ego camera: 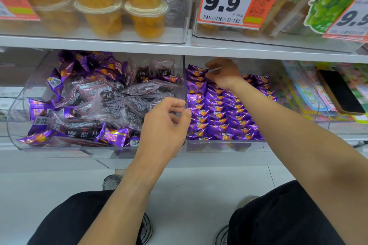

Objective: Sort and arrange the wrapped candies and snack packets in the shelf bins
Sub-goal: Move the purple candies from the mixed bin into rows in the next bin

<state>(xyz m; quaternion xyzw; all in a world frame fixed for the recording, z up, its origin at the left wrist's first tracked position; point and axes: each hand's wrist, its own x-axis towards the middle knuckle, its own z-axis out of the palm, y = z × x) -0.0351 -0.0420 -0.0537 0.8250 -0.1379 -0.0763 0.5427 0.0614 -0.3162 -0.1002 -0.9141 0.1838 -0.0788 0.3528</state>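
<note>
From the head view, the right hand [223, 74] reaches deep into the right bin [225, 146], its fingers pinching a purple candy [197, 69] at the back of the neat rows. The left hand [166, 125] hovers at the divider wall [184, 93] beside this bin, fingers loosely curled and holding nothing. Left of the divider, the mixed bin [14, 123] holds purple candies and dark plum packets [111, 103] together. To do it well, I think the candy should lie flat, same direction as its row.

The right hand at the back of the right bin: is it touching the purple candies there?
Touching. The head view shows the right hand with its fingertips on a purple candy in the back row of the right bin, no gap between them.
</note>
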